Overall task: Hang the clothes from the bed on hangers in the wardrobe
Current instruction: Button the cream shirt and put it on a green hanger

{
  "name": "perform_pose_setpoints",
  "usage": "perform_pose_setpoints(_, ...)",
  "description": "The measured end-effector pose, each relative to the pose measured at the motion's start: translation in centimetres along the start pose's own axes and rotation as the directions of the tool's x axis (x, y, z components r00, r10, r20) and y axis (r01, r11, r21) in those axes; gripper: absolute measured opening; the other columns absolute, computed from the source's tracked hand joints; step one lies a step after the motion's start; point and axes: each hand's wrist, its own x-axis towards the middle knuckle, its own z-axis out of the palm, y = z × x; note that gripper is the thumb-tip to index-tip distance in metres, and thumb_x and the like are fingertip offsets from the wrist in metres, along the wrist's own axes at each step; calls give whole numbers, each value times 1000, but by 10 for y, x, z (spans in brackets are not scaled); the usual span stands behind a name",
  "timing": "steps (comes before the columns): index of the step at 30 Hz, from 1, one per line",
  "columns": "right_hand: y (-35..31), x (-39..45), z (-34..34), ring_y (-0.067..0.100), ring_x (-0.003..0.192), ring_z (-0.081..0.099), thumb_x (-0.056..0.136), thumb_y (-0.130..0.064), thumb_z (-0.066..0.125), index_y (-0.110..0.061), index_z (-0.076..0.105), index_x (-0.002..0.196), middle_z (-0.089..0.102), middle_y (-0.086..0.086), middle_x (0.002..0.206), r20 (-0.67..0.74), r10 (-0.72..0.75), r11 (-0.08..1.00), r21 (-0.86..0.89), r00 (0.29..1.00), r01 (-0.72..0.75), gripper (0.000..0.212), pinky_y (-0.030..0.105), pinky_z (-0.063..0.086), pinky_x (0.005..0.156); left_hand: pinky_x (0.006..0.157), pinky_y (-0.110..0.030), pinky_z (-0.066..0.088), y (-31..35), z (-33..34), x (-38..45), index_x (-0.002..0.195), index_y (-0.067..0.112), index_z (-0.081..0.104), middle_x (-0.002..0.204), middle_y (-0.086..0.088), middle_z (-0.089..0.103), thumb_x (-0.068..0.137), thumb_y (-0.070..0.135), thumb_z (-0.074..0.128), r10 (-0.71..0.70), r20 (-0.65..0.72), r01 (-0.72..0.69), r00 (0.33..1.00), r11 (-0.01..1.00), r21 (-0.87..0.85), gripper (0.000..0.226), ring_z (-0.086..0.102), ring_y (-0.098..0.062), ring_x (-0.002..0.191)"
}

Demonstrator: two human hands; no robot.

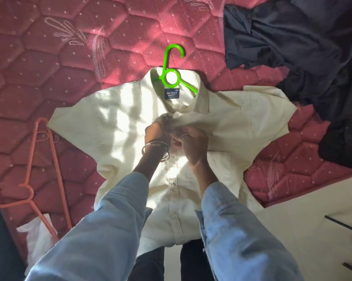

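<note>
We are holding the cream shirt (201,126) on the bed (49,57), left hand (157,132) and right hand (193,142) both pinching its top button, going slowly so the green hanger (171,72) stays inside.

white plastic bag (37,236) – bed's left edge | pale floor (292,230) – lower right

Red quilted bed (69,47) bears cream shirt (114,126), dark clothes (292,41), pink hanger (47,159).
</note>
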Motion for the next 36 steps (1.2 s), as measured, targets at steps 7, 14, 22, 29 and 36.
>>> perform_pose_setpoints(7, -8, 5, -8, 15, 61, 62, 82, -3, 63, 0, 68, 79, 69, 9, 72, 44, -209, 920, -328, 977, 212, 6, 23, 49, 60, 76, -42, 43, -1, -5, 2, 109, 5, 55, 101, -18, 64, 87, 17, 57, 94, -152, -73, 984, 987, 141, 26, 59, -39, 94)
perform_pose_setpoints(14, -39, 12, -22, 26, 98, 44, 77, -12, 74, -12, 63, 116, 55, 12, 110, 120, -699, 387, -766, 705, 514, 41, 32, 45, 77, 78, -46, 42, 4, -35, 25, 92, 22, 70, 114, -11, 58, 74, 36, 63, 582, -129, -357, 803, 643, 677, 24, 50, -36, 104)
perform_pose_setpoints(22, -41, 40, -30, 28, 91, 45, 75, 6, 70, -13, 74, 82, 55, 8, 92, 335, -689, 278, -697, 643, 661, 21, 27, 42, 79, 95, -44, 26, 25, -48, 50, 93, 29, 72, 110, 3, 65, 87, 44, 54, 335, 64, -324, 940, 817, 478, 24, 46, -25, 115)
perform_pose_setpoints(29, -54, 36, -19, 29, 82, 57, 72, 4, 73, -6, 72, 80, 64, 7, 84, 292, -741, 372, -571, 605, 732, 13, 18, 38, 73, 92, -42, 50, 51, -48, 70, 90, 16, 74, 93, -5, 72, 58, 42, 63, 27, 156, -39, 987, 996, 78, 43, 66, -24, 93)
perform_pose_setpoints(36, -58, 43, -14, 27, 79, 59, 73, -16, 74, -7, 71, 75, 65, 7, 78, 208, -705, 484, -557, 678, 675, 10, 14, 34, 72, 44, -16, 47, 45, -56, 74, 95, -9, 66, 59, -5, 62, 82, -16, 59, -37, 352, 164, 935, 927, -338, 16, 59, -8, 47)
